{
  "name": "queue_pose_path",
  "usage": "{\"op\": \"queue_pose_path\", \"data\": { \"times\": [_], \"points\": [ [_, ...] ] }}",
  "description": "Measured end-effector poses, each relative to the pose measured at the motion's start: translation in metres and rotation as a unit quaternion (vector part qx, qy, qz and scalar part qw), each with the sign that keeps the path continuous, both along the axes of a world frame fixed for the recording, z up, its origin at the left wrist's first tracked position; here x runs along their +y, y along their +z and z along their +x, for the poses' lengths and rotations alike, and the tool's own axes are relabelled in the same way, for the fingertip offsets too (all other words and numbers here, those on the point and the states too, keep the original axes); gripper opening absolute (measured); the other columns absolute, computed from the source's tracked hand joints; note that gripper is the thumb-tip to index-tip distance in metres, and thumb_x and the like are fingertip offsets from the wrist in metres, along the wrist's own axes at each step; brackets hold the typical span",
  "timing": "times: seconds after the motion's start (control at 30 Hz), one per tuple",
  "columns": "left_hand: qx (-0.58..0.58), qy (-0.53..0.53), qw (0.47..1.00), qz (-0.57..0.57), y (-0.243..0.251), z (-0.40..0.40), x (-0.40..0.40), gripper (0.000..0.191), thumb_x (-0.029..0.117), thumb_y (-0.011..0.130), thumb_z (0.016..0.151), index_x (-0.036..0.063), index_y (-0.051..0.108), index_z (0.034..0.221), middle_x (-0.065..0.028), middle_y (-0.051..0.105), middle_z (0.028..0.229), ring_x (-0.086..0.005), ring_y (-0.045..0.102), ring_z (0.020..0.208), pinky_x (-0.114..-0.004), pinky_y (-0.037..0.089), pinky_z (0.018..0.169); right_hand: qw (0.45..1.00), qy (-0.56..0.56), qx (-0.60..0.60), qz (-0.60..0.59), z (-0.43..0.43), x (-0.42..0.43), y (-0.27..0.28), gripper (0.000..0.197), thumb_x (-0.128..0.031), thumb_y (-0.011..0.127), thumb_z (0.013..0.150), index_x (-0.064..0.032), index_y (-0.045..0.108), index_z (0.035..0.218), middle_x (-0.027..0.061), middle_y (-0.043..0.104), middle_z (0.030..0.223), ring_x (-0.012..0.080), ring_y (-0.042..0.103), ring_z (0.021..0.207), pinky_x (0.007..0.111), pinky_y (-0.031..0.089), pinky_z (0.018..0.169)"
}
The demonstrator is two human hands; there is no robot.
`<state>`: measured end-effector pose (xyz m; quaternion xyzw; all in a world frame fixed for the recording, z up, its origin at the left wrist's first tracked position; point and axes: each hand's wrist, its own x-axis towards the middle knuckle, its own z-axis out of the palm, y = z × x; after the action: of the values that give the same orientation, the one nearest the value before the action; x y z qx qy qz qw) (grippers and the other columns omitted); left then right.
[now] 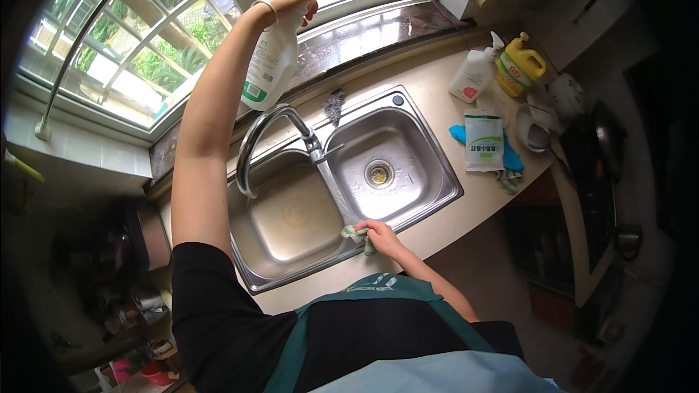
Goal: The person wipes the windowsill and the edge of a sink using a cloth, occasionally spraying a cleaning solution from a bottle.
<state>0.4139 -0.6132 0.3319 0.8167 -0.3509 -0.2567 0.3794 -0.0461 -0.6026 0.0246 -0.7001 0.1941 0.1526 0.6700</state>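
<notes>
My left hand (297, 4) is raised near the window and grips the neck of a white spray bottle (270, 68) with a green-edged label. The bottle hangs upright behind the chrome faucet (273, 114). My right hand (384, 238) holds a green-and-white checked cloth (357, 233) at the front rim of the double stainless steel sink (349, 218), near the divider. Cloudy water stands in the left basin (295, 213). The right basin (407, 144) is wet, with yellowish bits in its drain strainer (379, 174).
A steel wool scrubber (333, 106) lies behind the sink. On the right counter are a white pump bottle (472, 73), a yellow jug (517, 68), and a white-and-green packet (484, 142) on a blue cloth (511, 158). A barred window (158, 38) stands behind the dark stone sill (377, 30).
</notes>
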Motion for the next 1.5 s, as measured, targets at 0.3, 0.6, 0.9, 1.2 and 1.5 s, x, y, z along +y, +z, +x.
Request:
{"op": "queue_pose_path", "data": {
  "times": [0.3,0.6,0.9,1.2,1.5],
  "points": [
    [-0.030,-0.058,0.998,-0.008,0.008,-0.012,-0.097,0.036,0.037,0.052,0.083,0.0051,0.061,0.069,-0.0064,0.061,0.068,-0.0133,0.061,0.064,-0.027,0.050,0.055,1.000,-0.024,-0.001,0.010,-0.015,-0.046,-0.025,0.037,-0.001,0.036,0.081,-0.0019,0.064,0.105,0.0065,0.065,0.094,0.0128,0.059,0.084,0.026,0.047,0.080],
    [-0.029,-0.069,0.997,-0.034,-0.011,-0.024,-0.178,0.037,0.040,0.055,0.083,0.0043,0.063,0.077,-0.0077,0.065,0.077,-0.0164,0.064,0.072,-0.027,0.050,0.059,0.995,-0.066,-0.010,0.077,-0.022,-0.077,-0.024,0.037,0.001,0.035,0.081,-0.0029,0.063,0.106,0.0051,0.065,0.093,0.0112,0.058,0.081,0.024,0.047,0.076],
    [-0.017,-0.055,0.995,-0.076,-0.018,-0.040,-0.239,0.032,0.033,0.056,0.081,0.0038,0.063,0.072,-0.0074,0.064,0.072,-0.0154,0.063,0.067,-0.028,0.051,0.059,0.991,-0.084,-0.016,0.099,-0.021,-0.089,-0.030,0.035,0.001,0.037,0.083,-0.0027,0.063,0.105,0.0052,0.064,0.094,0.0110,0.057,0.081,0.024,0.047,0.075],
    [-0.068,-0.039,0.990,-0.116,0.060,-0.071,-0.116,0.033,0.034,0.057,0.086,0.0039,0.065,0.095,-0.0065,0.066,0.086,-0.0144,0.063,0.071,-0.028,0.053,0.064,0.994,-0.072,-0.039,0.070,-0.030,-0.103,-0.032,0.036,0.002,0.036,0.080,-0.0019,0.064,0.103,0.0036,0.064,0.089,0.0090,0.054,0.073,0.022,0.044,0.068],
    [-0.242,0.123,0.933,-0.236,0.140,-0.123,0.188,0.033,0.034,0.058,0.087,0.0037,0.063,0.098,-0.0052,0.065,0.090,-0.0128,0.063,0.071,-0.027,0.053,0.063,0.975,-0.093,0.029,0.199,-0.015,-0.093,-0.034,0.035,0.002,0.035,0.082,-0.0002,0.056,0.110,0.0081,0.063,0.096,0.0152,0.062,0.083,0.028,0.051,0.074]
  ]
}}
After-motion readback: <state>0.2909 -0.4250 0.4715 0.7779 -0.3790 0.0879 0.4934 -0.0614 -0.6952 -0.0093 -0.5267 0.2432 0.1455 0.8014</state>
